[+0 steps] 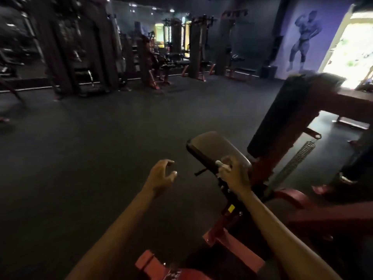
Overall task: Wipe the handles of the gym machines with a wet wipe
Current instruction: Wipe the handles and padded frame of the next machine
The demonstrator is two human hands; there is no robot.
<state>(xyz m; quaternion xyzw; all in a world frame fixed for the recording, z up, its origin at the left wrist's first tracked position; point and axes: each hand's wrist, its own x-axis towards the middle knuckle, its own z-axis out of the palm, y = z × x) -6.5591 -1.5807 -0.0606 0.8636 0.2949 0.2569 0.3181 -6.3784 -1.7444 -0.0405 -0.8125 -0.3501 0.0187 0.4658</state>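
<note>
Dim gym, machine handle hidden under the right hand (234,174).
Its fingers (228,159) close on a crumpled white wet wipe (222,166) beside the black seat pad (214,148); left hand (161,175) hovers open, empty.

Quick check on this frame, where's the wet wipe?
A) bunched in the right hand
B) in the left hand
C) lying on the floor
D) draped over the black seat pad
A: the white wet wipe shows bunched under the curled fingers of the right hand, next to the black seat pad, while the left hand hangs open and empty over the floor.
</note>
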